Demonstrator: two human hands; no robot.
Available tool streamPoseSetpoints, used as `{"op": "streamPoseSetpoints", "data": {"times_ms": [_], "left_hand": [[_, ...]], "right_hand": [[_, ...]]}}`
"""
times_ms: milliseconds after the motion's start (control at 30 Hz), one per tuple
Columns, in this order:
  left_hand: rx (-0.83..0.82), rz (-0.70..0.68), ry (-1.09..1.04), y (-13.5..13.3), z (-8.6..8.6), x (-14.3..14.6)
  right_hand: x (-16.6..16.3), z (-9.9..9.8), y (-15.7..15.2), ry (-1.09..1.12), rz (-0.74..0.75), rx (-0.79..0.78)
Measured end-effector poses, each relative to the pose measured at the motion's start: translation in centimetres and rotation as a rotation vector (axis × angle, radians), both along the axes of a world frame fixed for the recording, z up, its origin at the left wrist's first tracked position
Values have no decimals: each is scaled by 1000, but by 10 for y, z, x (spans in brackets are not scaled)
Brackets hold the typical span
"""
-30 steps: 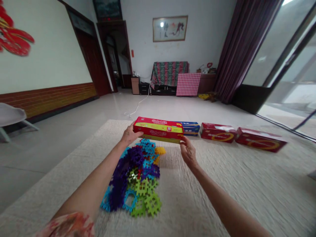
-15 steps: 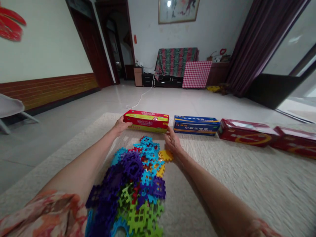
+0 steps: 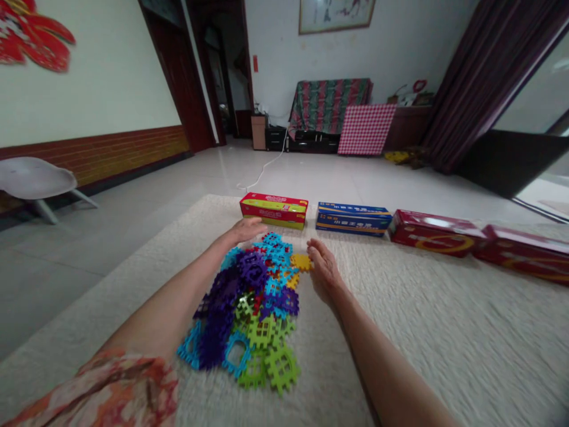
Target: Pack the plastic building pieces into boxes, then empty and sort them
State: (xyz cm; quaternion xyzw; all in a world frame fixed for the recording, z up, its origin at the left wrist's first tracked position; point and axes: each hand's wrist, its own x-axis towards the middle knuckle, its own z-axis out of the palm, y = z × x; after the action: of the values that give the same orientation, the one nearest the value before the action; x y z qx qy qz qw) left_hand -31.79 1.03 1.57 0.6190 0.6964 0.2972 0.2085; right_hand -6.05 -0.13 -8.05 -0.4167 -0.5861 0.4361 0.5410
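A heap of flat plastic interlocking tiles [image 3: 249, 302], purple, blue, green and yellow, lies on a cream carpet [image 3: 400, 332]. My left hand [image 3: 245, 230] hovers over the far end of the heap, fingers stretched forward, holding nothing. My right hand [image 3: 322, 270] rests at the heap's right edge, fingers loosely apart, touching a yellow tile [image 3: 302, 261]. Just beyond the hands a red and yellow box [image 3: 274, 210] lies on the carpet, apart from both hands.
In a row to the right of the red and yellow box lie a blue box [image 3: 353, 217] and two dark red boxes [image 3: 433, 232]. A white chair [image 3: 33, 181] stands at the left. A white cable [image 3: 262, 169] runs over the tiled floor.
Both hands held the red and yellow box in the air, set it down at the left end of the row, then let go and drew back to the tile heap.
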Motion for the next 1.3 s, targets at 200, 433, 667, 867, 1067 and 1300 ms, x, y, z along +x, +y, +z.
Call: {"op": "streamPoseSetpoints", "data": {"times_ms": [200,433,667,867,1067,1300], "left_hand": [[205,-356,437,-95,-4,93],[280,-317,717,-179,-52,155],[310,-294,786,-177,-61,142],[306,-268,809,-180,-59,103],[306,-228,843,-180,-57,68],[309,-182,835,-177,-60,44]], "right_hand": [[22,-8,-46,5,-188,24],[49,-14,-107,-134,-337,72],[45,-14,-137,-522,-308,217],[45,-11,-135,-571,-302,219],[45,-9,-137,-607,-304,203],[45,-4,-138,-562,-306,144]]}}
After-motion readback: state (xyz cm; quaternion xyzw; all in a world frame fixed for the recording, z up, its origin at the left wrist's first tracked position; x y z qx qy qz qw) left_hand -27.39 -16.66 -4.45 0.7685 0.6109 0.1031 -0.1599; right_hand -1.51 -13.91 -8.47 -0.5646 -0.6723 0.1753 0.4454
